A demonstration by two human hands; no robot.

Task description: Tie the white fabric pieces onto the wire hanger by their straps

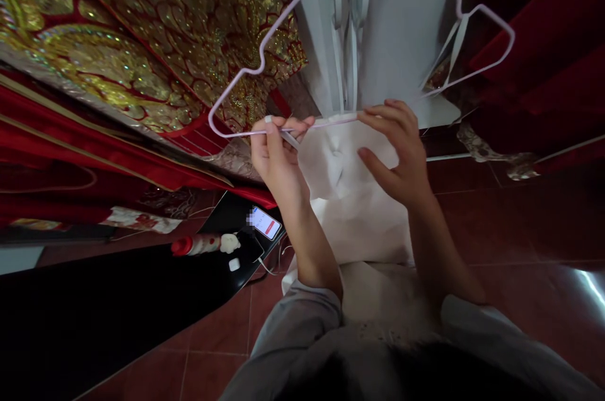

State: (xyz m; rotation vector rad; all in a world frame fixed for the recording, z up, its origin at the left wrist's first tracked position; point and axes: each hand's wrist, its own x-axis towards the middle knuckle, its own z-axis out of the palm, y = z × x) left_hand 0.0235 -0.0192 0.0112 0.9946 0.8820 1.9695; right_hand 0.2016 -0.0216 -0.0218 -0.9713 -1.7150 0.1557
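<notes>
A pale lilac wire clothes hanger is held out in front of me, its top cut off by the upper edge. My left hand is closed round the left part of the bottom bar, with a bit of white strap by its fingers. Off-white cloth hangs below the bar, its top edge along it. My right hand has its fingers stretched at the bar's right part, the thumb apart over the cloth. A white strap loops over the hanger's right notch.
Red and gold sequinned garments hang at the left, dark red cloth at the right. A black table at lower left bears a lit phone, a red-capped bottle and a small white case. The floor is red tile.
</notes>
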